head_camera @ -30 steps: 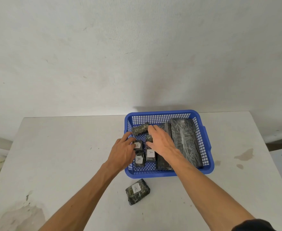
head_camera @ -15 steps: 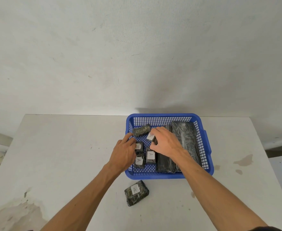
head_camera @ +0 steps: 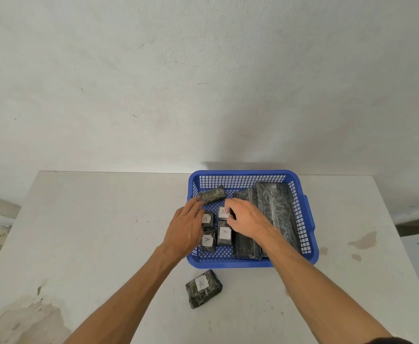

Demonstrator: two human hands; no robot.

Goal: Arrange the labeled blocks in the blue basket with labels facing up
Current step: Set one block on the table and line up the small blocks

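The blue basket (head_camera: 253,174) stands on the white table. Its left half holds small dark wrapped blocks with white "A" labels up: one at the left (head_camera: 207,219), one near the front left (head_camera: 207,240), one beside it (head_camera: 224,235). My right hand (head_camera: 246,218) grips a further labeled block (head_camera: 222,212), label up, set low in the basket. My left hand (head_camera: 186,228) rests on the basket's left side, fingers spread, touching the left blocks. An unlabeled-side block (head_camera: 212,194) lies at the back left. Two long dark blocks (head_camera: 275,209) fill the right half.
One more labeled block (head_camera: 203,288) lies on the table in front of the basket, label up. Stains mark the table at the right (head_camera: 363,240) and near left corner (head_camera: 22,321). A plain wall rises behind the table.
My right hand has turned the small block so its label faces up and lowered it behind the front labeled block. My left hand has stayed on the left blocks.
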